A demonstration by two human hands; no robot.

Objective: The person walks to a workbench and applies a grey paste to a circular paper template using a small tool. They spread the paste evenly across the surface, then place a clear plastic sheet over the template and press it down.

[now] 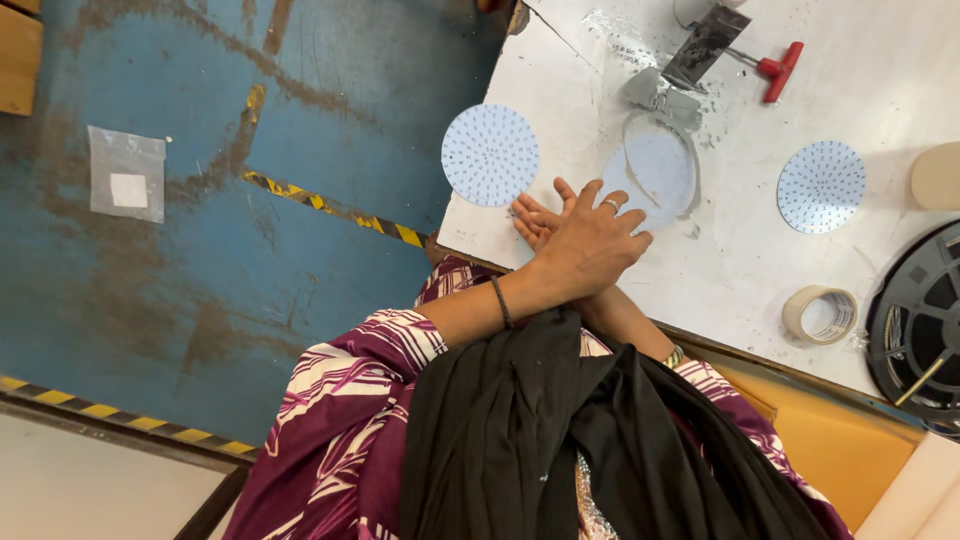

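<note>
Your forearms cross at the wrists in front of you. Your left hand [590,245] lies on top, palm down, fingers loosely spread and slightly bent, a ring on one finger and a dark band round the wrist. Your right hand [533,222] lies flat beneath it, mostly hidden, only its straight fingertips showing past the left hand. Both sleeves are pushed back, leaving the forearms bare. Neither hand grips anything.
</note>
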